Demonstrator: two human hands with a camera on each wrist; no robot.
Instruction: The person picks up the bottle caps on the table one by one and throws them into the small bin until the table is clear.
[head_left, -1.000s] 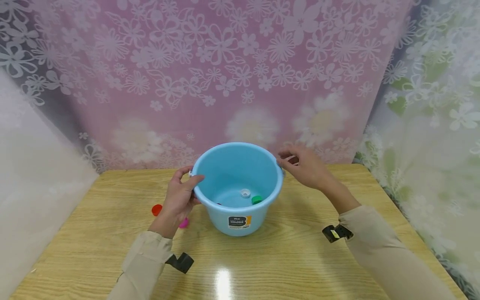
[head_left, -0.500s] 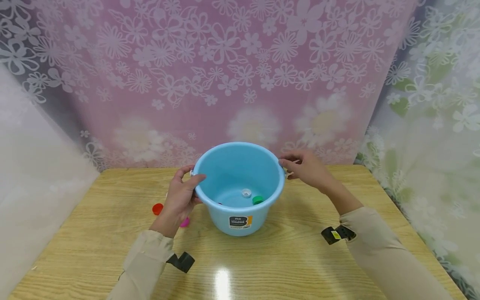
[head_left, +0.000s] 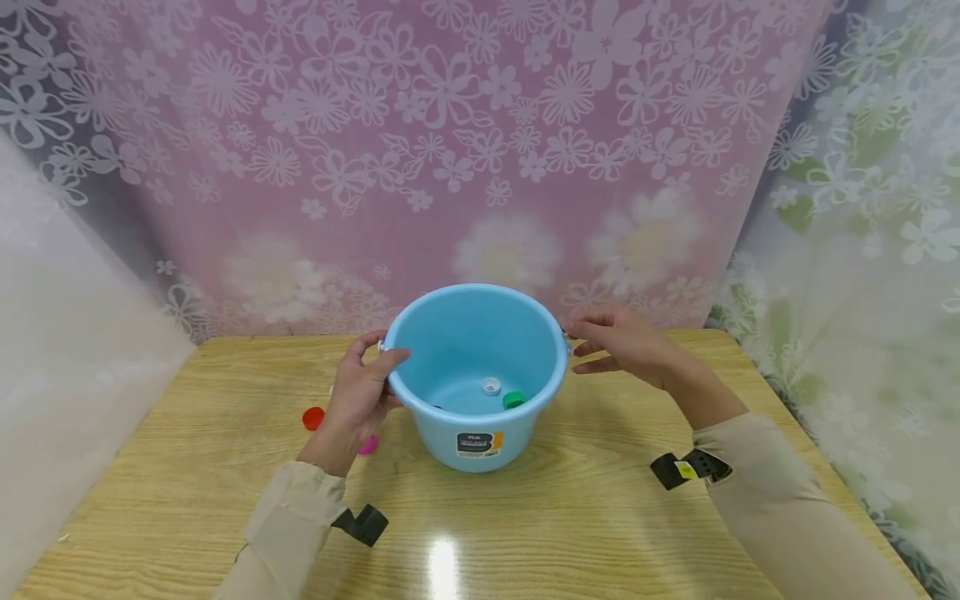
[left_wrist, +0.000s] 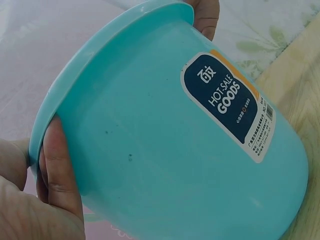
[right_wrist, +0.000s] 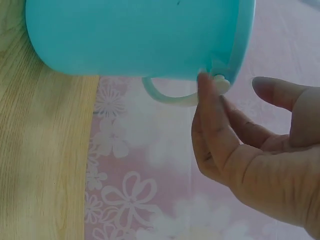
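A light blue bucket [head_left: 480, 433] with a label stands on the wooden table. My left hand [head_left: 360, 392] grips its left rim, thumb over the inside and fingers under the lip outside. At the opposite side, my right hand [head_left: 626, 342] is beside the rim, its fingertips at the white handle joint [right_wrist: 221, 84] and its thumb held apart. The bucket's curved handle [right_wrist: 167, 97] hangs down behind, as the right wrist view shows. Inside the bucket lie a white bottle cap [head_left: 491, 386] and a green bottle cap [head_left: 513, 400]; the near wall partly hides the green one.
Left of the bucket, a red cap [head_left: 312, 418] and a magenta cap [head_left: 367, 444] lie on the table [head_left: 187, 467], the magenta one partly behind my left wrist. A flowered curtain [head_left: 465, 167] hangs along the table's back edge.
My right hand has reached the bucket's handle joint, then drawn slightly right, its thumb coming off the rim and its fingers spreading. The left hand and the bucket stay in place.
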